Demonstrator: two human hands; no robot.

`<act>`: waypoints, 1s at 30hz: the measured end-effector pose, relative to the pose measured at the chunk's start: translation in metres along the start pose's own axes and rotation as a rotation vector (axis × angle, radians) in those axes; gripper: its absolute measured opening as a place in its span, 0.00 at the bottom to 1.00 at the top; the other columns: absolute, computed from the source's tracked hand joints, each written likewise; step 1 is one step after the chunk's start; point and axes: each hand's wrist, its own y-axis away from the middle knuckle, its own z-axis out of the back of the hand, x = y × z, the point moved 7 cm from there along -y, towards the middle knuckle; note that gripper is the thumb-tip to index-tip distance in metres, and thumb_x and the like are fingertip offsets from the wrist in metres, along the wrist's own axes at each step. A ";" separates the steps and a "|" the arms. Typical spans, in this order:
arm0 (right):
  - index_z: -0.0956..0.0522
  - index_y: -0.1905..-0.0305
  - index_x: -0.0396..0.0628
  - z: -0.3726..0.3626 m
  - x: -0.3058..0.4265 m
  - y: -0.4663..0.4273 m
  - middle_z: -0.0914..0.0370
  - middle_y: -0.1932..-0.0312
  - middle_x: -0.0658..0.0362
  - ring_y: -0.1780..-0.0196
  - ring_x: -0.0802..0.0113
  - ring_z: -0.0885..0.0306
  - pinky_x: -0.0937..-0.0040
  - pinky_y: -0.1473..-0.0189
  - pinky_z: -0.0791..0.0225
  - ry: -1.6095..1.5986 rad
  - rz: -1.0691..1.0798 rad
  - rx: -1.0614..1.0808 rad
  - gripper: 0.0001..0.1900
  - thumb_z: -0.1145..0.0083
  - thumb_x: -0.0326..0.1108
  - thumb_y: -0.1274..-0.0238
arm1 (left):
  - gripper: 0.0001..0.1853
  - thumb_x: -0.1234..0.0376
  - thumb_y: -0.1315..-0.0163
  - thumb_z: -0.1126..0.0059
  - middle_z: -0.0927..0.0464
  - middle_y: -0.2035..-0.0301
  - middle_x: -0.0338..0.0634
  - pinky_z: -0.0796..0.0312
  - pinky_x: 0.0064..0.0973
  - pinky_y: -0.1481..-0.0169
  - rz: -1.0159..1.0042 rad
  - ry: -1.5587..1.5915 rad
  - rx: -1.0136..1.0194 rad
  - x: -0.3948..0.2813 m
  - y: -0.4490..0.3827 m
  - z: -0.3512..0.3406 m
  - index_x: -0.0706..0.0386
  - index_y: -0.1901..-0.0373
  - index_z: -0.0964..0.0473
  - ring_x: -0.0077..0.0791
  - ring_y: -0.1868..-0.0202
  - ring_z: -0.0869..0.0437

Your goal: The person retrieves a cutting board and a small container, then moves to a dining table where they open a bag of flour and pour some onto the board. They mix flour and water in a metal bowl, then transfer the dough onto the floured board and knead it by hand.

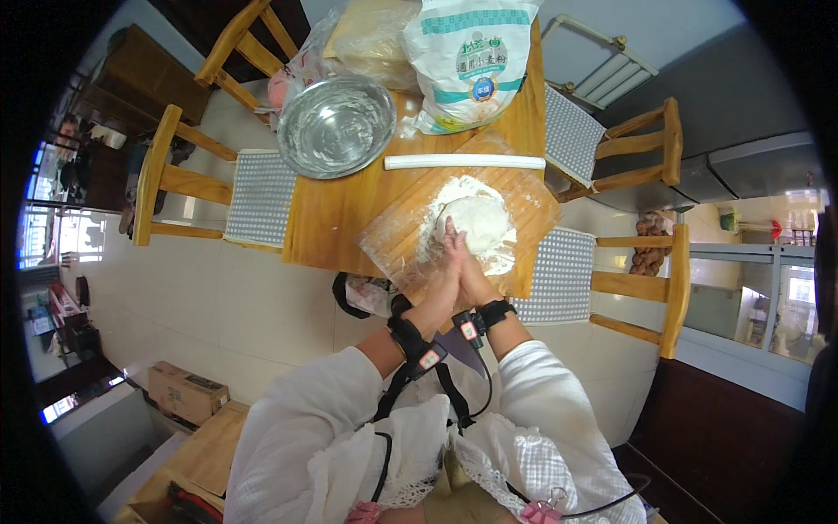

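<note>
My left hand [446,259] and my right hand [467,263] are pressed palm to palm, fingers extended and pointing away from me. Nothing shows between them, though the palms themselves are hidden. Just beyond the fingertips lies a round, flattened mass of dough [483,221]; whether the fingers touch it I cannot tell. Loose white flour [501,263] surrounds the dough on a wooden board [393,232], which is set askew on the table. A long white rod [465,162] lies across the far part of the board and the tabletop.
A steel bowl [337,128] with floury residue stands far left on the wooden table [321,229]. Behind the rod is a printed flour bag [471,65], beside plastic-wrapped goods [373,46]. Wooden chairs with checked seats [262,196] flank both sides; one seat [560,278] adjoins the table's right edge.
</note>
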 end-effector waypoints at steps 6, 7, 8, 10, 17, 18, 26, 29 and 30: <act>0.56 0.21 0.57 -0.005 0.010 0.019 0.56 0.20 0.65 0.20 0.67 0.59 0.64 0.23 0.61 -0.318 0.042 0.080 0.39 0.73 0.66 0.28 | 0.36 0.44 0.24 0.82 0.53 0.26 0.53 0.64 0.38 0.22 -0.466 -0.613 0.042 -0.038 -0.015 -0.005 0.56 0.23 0.56 0.47 0.23 0.58; 0.56 0.21 0.57 -0.010 0.007 0.022 0.56 0.20 0.65 0.20 0.67 0.58 0.63 0.23 0.60 -0.342 0.023 0.127 0.39 0.72 0.66 0.28 | 0.36 0.44 0.24 0.82 0.52 0.26 0.54 0.64 0.38 0.22 -0.377 -0.590 0.079 -0.039 -0.027 0.003 0.56 0.23 0.56 0.48 0.23 0.58; 0.55 0.21 0.58 -0.017 0.005 0.026 0.56 0.21 0.66 0.21 0.67 0.57 0.63 0.23 0.60 -0.343 0.017 0.214 0.38 0.72 0.66 0.28 | 0.36 0.44 0.24 0.81 0.51 0.27 0.55 0.64 0.37 0.22 -0.285 -0.565 0.119 -0.039 -0.037 0.008 0.55 0.23 0.56 0.48 0.23 0.58; 0.52 0.22 0.58 -0.020 -0.001 0.031 0.51 0.22 0.66 0.24 0.67 0.49 0.60 0.24 0.55 -0.421 -0.044 0.195 0.38 0.72 0.66 0.28 | 0.34 0.46 0.23 0.80 0.48 0.28 0.56 0.62 0.36 0.22 -0.183 -0.391 0.219 -0.042 -0.042 0.009 0.56 0.24 0.52 0.47 0.24 0.56; 0.54 0.22 0.58 -0.017 0.029 0.041 0.55 0.21 0.62 0.25 0.63 0.47 0.57 0.25 0.53 -0.300 0.047 0.151 0.42 0.73 0.71 0.32 | 0.33 0.49 0.22 0.78 0.48 0.28 0.54 0.58 0.34 0.23 -0.271 -0.415 0.221 -0.055 -0.011 -0.017 0.61 0.26 0.46 0.40 0.24 0.51; 0.54 0.22 0.58 -0.019 0.034 0.042 0.55 0.21 0.61 0.26 0.63 0.47 0.57 0.25 0.53 -0.334 0.076 0.202 0.42 0.73 0.72 0.32 | 0.32 0.49 0.21 0.78 0.48 0.27 0.53 0.58 0.34 0.23 -0.281 -0.474 0.294 -0.051 -0.004 -0.020 0.61 0.26 0.46 0.39 0.24 0.51; 0.51 0.23 0.60 -0.010 0.004 0.026 0.46 0.25 0.55 0.27 0.52 0.42 0.50 0.28 0.45 -0.255 -0.038 0.119 0.38 0.65 0.67 0.30 | 0.32 0.45 0.23 0.75 0.34 0.41 0.47 0.42 0.33 0.31 0.045 -0.020 0.256 -0.034 -0.023 -0.008 0.56 0.31 0.37 0.35 0.38 0.36; 0.52 0.22 0.60 -0.005 0.002 0.025 0.43 0.27 0.57 0.29 0.58 0.39 0.53 0.31 0.40 -0.239 -0.002 0.113 0.33 0.64 0.59 0.25 | 0.33 0.43 0.24 0.75 0.32 0.47 0.46 0.40 0.35 0.33 0.189 0.187 0.137 -0.032 -0.028 -0.012 0.53 0.31 0.36 0.37 0.42 0.33; 0.54 0.22 0.61 -0.007 0.002 0.026 0.43 0.27 0.57 0.29 0.60 0.38 0.54 0.31 0.39 -0.191 -0.009 0.159 0.32 0.64 0.56 0.23 | 0.33 0.42 0.25 0.76 0.32 0.48 0.46 0.39 0.37 0.33 0.245 0.226 0.111 -0.031 -0.028 -0.012 0.53 0.31 0.36 0.37 0.43 0.33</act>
